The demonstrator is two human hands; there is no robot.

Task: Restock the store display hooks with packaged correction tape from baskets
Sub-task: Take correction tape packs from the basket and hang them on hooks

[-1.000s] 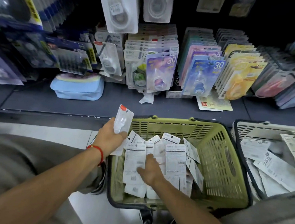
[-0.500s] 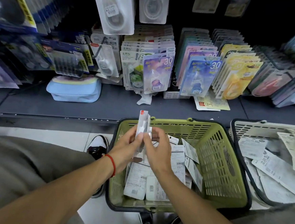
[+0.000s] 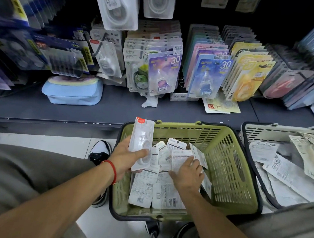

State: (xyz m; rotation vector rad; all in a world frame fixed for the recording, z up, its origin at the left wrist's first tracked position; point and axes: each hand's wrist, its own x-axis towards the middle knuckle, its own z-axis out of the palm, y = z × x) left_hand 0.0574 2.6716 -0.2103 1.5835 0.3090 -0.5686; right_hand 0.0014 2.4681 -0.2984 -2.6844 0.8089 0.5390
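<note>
The left hand (image 3: 126, 156) is holding a small stack of clear-fronted correction tape packs (image 3: 142, 142) upright over the left rim of the green basket (image 3: 229, 173), thumb clamping the front. Beside it, the right hand (image 3: 187, 174) is reaching into the loose packs (image 3: 154, 190) lying face down, fingers spread and closing on one; whether it is gripping yet I cannot tell. It should be lifting a single pack by its edge and squaring hang-holes before hooking.
</note>
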